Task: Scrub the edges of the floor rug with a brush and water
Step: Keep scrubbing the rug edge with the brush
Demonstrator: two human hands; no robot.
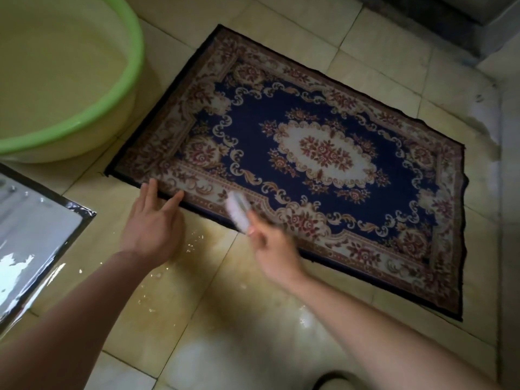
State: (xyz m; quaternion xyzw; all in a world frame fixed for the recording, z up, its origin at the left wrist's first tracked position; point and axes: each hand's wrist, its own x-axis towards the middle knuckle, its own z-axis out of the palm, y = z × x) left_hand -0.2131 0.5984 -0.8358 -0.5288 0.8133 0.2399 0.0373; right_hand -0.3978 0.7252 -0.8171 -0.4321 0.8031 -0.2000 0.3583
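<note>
Presently: rug [309, 153] flat on wet floor tiles [197, 277]. Left hand [152, 223], fingers straight, pins its near edge. Right hand [271, 249] grips brush [239, 212] on that border. Advised: short strokes along the edge, rug held flat.

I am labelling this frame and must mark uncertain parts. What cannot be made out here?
Head view only.
Brush: motion blur smears it; the right hand covers its handle.
Green basin: cut off by top and left edges; any water inside is unclear.
Shiny framed panel: cut off by left edge, glare hides its surface.
Dark round thing: cut off by bottom edge.
</note>
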